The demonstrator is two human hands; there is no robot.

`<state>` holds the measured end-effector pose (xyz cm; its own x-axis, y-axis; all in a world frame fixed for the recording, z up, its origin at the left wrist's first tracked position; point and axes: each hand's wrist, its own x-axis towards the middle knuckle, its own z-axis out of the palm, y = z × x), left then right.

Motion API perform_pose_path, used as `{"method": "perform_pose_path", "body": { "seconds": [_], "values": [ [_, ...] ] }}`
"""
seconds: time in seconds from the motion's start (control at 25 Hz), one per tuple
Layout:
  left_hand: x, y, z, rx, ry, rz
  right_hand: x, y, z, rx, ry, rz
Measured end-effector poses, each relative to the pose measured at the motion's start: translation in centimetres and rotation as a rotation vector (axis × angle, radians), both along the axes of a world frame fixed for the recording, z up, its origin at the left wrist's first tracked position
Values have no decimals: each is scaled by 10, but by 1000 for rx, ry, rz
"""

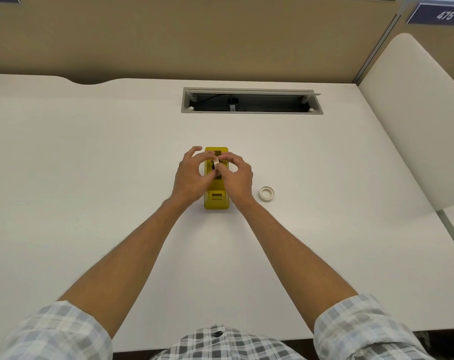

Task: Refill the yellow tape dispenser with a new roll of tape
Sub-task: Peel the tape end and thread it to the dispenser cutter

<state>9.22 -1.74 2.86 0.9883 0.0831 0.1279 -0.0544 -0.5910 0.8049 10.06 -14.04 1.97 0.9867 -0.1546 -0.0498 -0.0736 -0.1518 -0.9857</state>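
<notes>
The yellow tape dispenser [216, 200] stands on the white desk, its long side pointing away from me. Above its open middle, my left hand [190, 176] and my right hand [237, 178] meet. Together their fingertips pinch a small pale roll of tape [216, 162] held on edge just over the dispenser's well. My hands hide most of the well. A second white ring of tape [266, 194] lies flat on the desk to the right of the dispenser, a short way from my right wrist.
An open cable slot [252, 101] is set in the white desk [90, 165] behind the dispenser. A tan partition rises along the back edge. A white divider panel [413, 120] stands at the right.
</notes>
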Motion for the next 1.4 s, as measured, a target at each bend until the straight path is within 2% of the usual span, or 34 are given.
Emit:
{"method": "perform_pose_path", "body": {
  "seconds": [0.24,0.52,0.68,0.8,1.12,1.4],
  "values": [
    [3,7,-1,122,50,-103,-1,-5,-3,32,9,46],
    [3,6,-4,168,-27,-107,1,1,-2,30,17,-6],
    [10,8,-4,385,-105,-150,2,-3,-2,40,25,24],
    [14,8,-3,467,-97,-174,2,-4,-2,51,24,36],
    [17,11,-3,559,-21,-270,0,-7,-2,80,26,67],
    [9,11,-3,434,-186,-217,2,-6,-3,69,13,58]
  ]
}}
